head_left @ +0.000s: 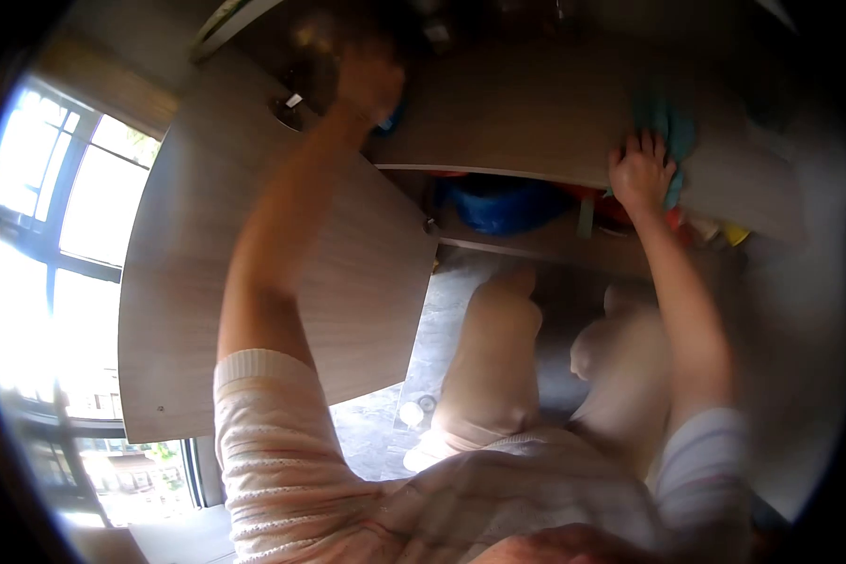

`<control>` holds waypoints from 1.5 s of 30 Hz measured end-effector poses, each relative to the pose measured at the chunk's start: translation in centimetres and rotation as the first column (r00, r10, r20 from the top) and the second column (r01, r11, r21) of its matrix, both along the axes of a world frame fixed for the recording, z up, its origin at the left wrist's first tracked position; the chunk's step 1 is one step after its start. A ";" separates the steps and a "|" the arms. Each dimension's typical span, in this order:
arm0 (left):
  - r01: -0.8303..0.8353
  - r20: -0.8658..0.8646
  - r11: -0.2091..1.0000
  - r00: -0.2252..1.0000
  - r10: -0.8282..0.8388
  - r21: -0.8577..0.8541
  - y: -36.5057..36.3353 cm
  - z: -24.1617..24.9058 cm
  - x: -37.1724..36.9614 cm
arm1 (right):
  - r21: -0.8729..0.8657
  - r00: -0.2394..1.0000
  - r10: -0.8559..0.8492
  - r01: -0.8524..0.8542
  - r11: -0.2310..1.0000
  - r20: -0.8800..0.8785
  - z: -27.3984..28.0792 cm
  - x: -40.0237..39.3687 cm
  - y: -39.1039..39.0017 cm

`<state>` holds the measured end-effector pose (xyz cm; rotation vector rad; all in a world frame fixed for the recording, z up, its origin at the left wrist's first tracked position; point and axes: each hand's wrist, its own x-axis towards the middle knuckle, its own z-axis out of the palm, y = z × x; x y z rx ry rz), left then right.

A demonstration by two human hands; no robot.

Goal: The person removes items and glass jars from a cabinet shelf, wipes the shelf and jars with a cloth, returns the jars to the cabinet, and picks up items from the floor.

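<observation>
Blown-out daylight floods from the window point(42, 254) at left; the fisheye bends the dark edges, and everything is softly blurred.

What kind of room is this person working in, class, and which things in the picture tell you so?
Probably a home kitchen: an open cupboard door under a worktop, a blue bowl stored inside, and a teal cloth beneath the right hand.

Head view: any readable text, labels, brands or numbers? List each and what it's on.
None readable: the frame is blurred and no lettering shows.
The wood-grain cabinet door, open at left, shows only plain grain.
The teal cloth under the right hand has no visible print.
The blue plastic container and the red and yellow items on the shelf are too blurred to show any label.
The left hand covers a blue object, mostly hidden.
</observation>
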<state>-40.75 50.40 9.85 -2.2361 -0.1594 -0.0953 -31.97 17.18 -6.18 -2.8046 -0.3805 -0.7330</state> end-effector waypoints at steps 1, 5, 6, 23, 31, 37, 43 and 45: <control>0.013 0.040 1.000 0.999 -0.013 -0.008 0.1 -0.8 -0.2 | 0.010 1.000 0.000 0.000 1.000 0.028 -0.3 0.2 0.0; -0.101 0.045 0.994 0.994 0.100 0.028 1.9 -4.4 0.1 | -0.021 1.000 0.005 -0.004 1.000 0.024 -0.3 0.3 -0.1; -0.172 0.012 0.983 0.985 0.172 0.063 2.0 -4.3 0.1 | -0.011 1.000 0.013 -0.013 1.000 0.023 -0.3 0.3 -0.2; -0.235 -0.112 0.967 0.963 0.246 0.100 2.2 -3.6 1.1 | -0.049 0.999 -0.002 0.000 0.999 -0.034 -0.1 0.2 -0.2; -0.167 -0.094 0.982 0.980 0.174 0.083 2.9 -3.7 0.3 | -0.060 1.000 -0.005 0.003 0.998 -0.022 -0.3 0.3 -0.3; -0.111 -0.043 0.993 0.993 0.113 0.033 2.9 -3.8 -0.8 | -0.047 1.000 0.008 -0.008 0.999 -0.003 -0.4 0.3 -0.3; -0.106 -0.041 0.993 0.993 0.108 0.057 3.1 -4.0 -0.8 | -0.044 1.000 0.014 -0.013 0.999 0.019 -0.2 0.2 -0.2; -0.131 -0.066 0.988 0.988 0.137 0.082 3.2 -3.9 -0.3 | -0.043 0.999 0.010 -0.008 0.999 0.033 -0.1 0.1 -0.1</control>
